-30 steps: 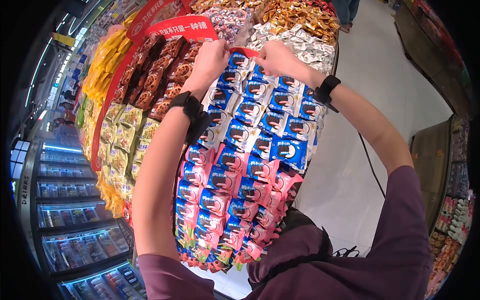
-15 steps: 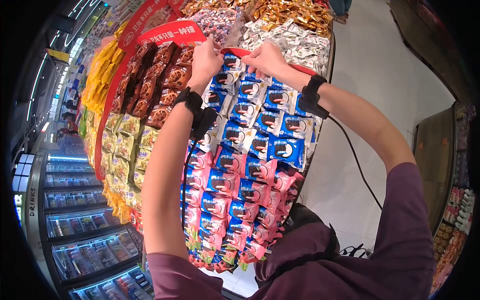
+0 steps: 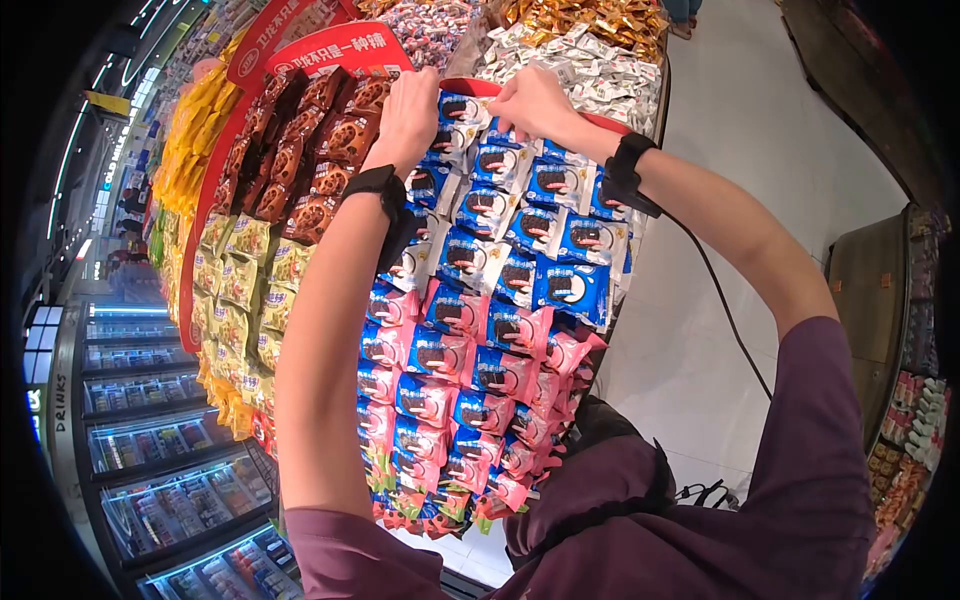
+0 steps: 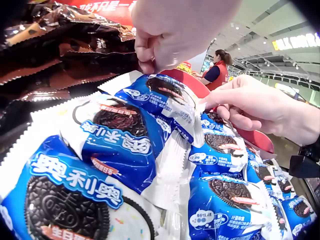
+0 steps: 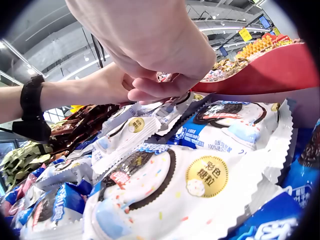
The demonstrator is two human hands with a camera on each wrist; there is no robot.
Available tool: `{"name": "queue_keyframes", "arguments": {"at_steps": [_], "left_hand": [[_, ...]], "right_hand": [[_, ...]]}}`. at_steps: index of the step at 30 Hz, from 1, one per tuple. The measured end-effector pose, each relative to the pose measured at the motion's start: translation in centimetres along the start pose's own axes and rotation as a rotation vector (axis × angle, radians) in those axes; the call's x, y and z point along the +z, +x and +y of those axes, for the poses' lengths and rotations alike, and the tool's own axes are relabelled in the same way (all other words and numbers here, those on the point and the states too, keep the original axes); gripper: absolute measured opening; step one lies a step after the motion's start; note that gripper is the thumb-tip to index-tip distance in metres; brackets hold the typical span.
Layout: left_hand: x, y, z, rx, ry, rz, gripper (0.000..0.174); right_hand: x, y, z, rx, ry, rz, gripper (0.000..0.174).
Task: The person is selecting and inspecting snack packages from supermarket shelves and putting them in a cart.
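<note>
Both hands work at the far top row of blue-and-white Oreo packets (image 3: 480, 205) on a sloping display. My left hand (image 3: 408, 118) has its fingers curled at the left end of one top-row Oreo packet (image 4: 167, 95), pinching its edge. On that packet's right end, my right hand (image 3: 540, 105) pinches with thumb and forefinger, as the left wrist view shows. The packet lies flat across the row, printed face up. In the right wrist view my right hand (image 5: 155, 50) covers part of it.
Brown cookie packs (image 3: 325, 165) and pale yellow-green packs (image 3: 240, 275) lie to the left, pink-and-blue Oreo packs (image 3: 440, 355) nearer me. A red divider (image 3: 470, 87) edges the row's far end, with white-wrapped sweets (image 3: 570, 85) beyond. A person in a red vest (image 4: 217, 70) stands farther off.
The head view has shifted slightly, so the display sits a little farther left. Both hands stay at the same top-row packet, with only small movements.
</note>
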State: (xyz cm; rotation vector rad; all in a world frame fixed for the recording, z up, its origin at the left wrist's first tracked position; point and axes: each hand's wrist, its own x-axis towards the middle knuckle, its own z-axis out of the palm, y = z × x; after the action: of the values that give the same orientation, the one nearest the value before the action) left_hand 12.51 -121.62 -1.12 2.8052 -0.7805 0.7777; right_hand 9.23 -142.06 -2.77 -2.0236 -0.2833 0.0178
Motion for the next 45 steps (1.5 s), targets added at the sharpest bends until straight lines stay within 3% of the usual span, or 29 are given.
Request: {"name": "queue_keyframes", "arguments": {"at_steps": [5,6,9,10,13,14,17,22,25,32,35,36,39,40,45], "left_hand": [[-1.0,0.5,0.6,-0.089,0.02,-0.119,0.017],[-2.5,0.6,1.6,-0.13,0.04,-0.192,0.021],[-4.6,-1.2,3.2,0.068,-0.123,-0.13,0.024],[-5.1,-2.0,4.0,0.077,-0.092,-0.164,0.03],[-5.1,-4.2,5.4,0.119,-0.055,-0.243,0.04],[-4.7,-4.7,5.3,0.125,-0.013,-0.295,0.043],[-3.4,-5.5,4.4,0.209,-0.015,-0.259,0.044],[-6.2,-6.2,7.7,0.241,-0.14,-0.237,0.05],[-7.0,-7.7,11.1,0.291,-0.156,-0.304,0.049],[-5.0,-9.5,11.9,0.399,0.075,-0.325,0.049],[-5.5,-9.3,12.5,0.384,0.062,-0.357,0.052],[-5.8,-9.2,13.0,0.383,0.024,-0.349,0.056],[-7.1,-9.4,15.7,0.346,-0.255,-0.393,0.058],[-7.2,-9.7,16.7,0.374,-0.28,-0.406,0.058],[-5.6,-10.7,20.2,0.44,-0.304,-0.361,0.058]], "right_hand": [[-0.7,0.4,0.6,-0.072,-0.051,-0.035,0.025],[-1.4,-0.2,-0.2,-0.096,-0.174,-0.018,0.02],[-2.1,0.4,2.0,-0.615,-0.296,0.103,0.015],[-2.6,-0.2,1.3,-0.543,-0.381,0.002,0.013],[-2.6,-1.9,1.1,-0.828,-0.587,0.045,0.019],[-2.5,-1.8,0.7,-0.712,-0.653,-0.181,0.025],[-1.8,-1.2,2.5,-0.847,-0.562,-0.195,0.028],[-6.2,-4.8,2.7,-0.659,-0.384,-0.116,0.03],[-8.4,-8.4,3.7,-0.613,-0.531,-0.175,0.029],[-6.8,-13.6,4.4,-0.523,-0.517,-0.276,0.031],[-7.2,-13.1,5.3,-0.55,-0.446,-0.213,0.031],[-7.8,-13.4,4.8,-0.58,-0.37,-0.069,0.027],[-10.5,-14.5,5.4,-0.36,-0.384,0.049,0.029],[-10.6,-14.6,6.5,-0.428,-0.388,0.119,0.029],[-10.1,-15.3,8.0,-0.482,-0.51,0.063,0.027]]}}
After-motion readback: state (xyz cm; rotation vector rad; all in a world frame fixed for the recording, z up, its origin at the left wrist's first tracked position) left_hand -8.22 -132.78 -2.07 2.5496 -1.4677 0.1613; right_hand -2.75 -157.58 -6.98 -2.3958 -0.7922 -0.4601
